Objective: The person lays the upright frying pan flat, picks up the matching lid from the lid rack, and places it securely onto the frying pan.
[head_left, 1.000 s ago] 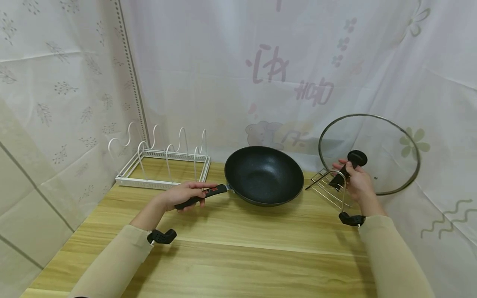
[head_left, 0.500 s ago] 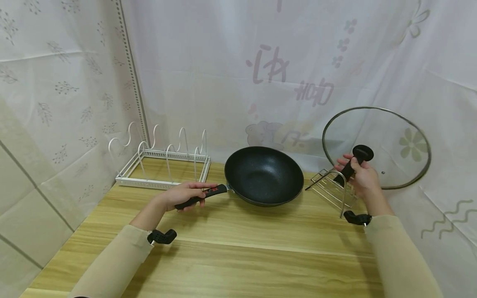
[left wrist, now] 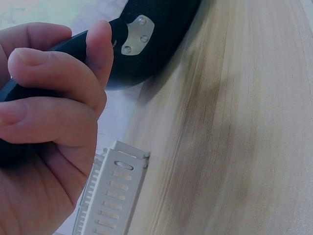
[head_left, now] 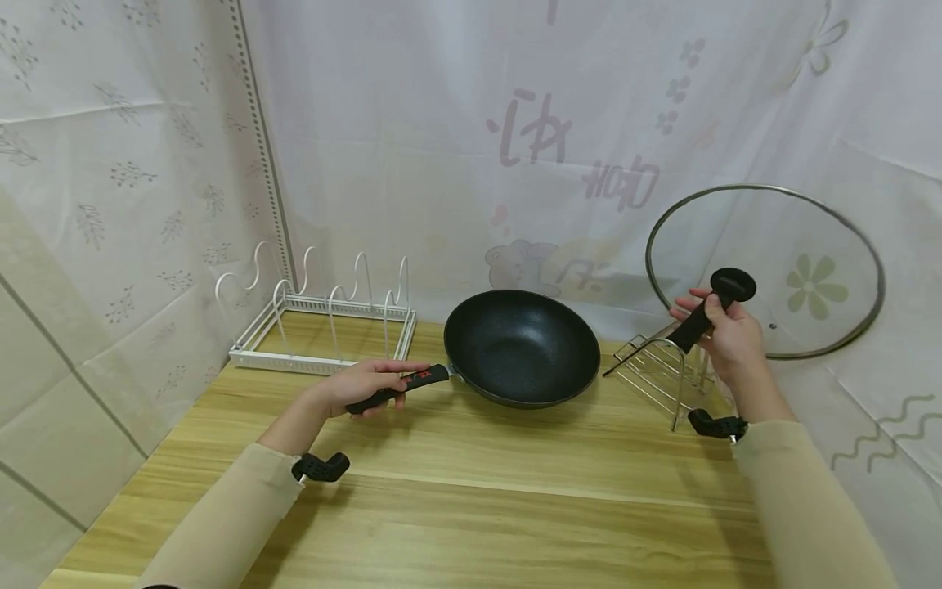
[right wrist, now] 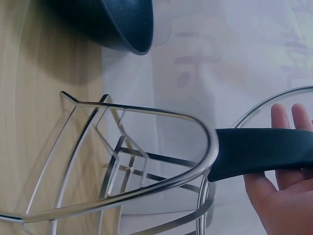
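Observation:
My left hand (head_left: 361,386) grips the black handle (head_left: 427,376) of a black wok (head_left: 522,348), which sits at the back middle of the wooden table. In the left wrist view, the fingers (left wrist: 54,73) curl round that handle. At the right, my right hand (head_left: 732,335) holds a large glass lid (head_left: 802,237) by its black knobbed handle (head_left: 692,331), thumb on the near side. The lid stands tilted, steel rim upward, over a wire lid rack (head_left: 679,393). In the right wrist view, the lower end of the lid handle (right wrist: 259,149) overlaps the rack's top loop (right wrist: 208,139).
A white pan rack (head_left: 280,361) with curved wire dividers stands at the back left, close to the left hand. Printed curtains (head_left: 412,164) hang behind the table (head_left: 471,507) and along both sides. A black camera mount sits on each wrist.
My right hand has lifted the glass lid up and to the right, raising its handle to the lid rack's top loop. The left hand and wok stay where they were.

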A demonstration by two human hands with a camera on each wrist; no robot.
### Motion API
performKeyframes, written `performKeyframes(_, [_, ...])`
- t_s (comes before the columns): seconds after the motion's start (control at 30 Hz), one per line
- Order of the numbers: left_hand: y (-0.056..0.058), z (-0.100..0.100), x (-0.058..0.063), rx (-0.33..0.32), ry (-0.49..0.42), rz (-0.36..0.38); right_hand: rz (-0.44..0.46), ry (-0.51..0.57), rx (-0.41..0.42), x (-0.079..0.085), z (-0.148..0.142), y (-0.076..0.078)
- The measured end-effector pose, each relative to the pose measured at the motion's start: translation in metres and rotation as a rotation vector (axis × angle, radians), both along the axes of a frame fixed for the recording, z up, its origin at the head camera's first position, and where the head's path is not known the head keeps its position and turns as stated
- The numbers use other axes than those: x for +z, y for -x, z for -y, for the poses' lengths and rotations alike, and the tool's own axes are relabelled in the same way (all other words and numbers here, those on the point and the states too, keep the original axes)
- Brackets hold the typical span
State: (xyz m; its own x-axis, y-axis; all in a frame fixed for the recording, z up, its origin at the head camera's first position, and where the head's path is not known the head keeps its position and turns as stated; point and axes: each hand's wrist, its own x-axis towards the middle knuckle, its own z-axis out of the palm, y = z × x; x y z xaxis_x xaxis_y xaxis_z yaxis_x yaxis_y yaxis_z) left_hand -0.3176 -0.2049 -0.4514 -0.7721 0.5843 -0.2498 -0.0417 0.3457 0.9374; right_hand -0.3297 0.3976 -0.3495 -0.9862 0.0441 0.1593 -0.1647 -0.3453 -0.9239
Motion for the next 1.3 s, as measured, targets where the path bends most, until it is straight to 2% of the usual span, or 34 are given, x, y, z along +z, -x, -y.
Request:
performKeyframes(0.43, [0.000,0.000,0.000,-0.003,-0.003,-0.003,-0.074,-0.062,0.007,0.008,0.005,-0.003])
performKeyframes(0.6, [0.001,0.001,-0.001,-0.008,-0.007,-0.008,-0.105,-0.054,-0.005,0.012,0.011,-0.003])
performKeyframes(0.9, [0.001,0.001,-0.003,-0.008,-0.017,-0.002,-0.163,0.028,0.003,0.018,0.028,-0.007])
performKeyframes(1.3, [-0.001,0.001,-0.002,0.008,-0.009,-0.002,-0.199,0.011,-0.003,0.019,0.050,-0.011])
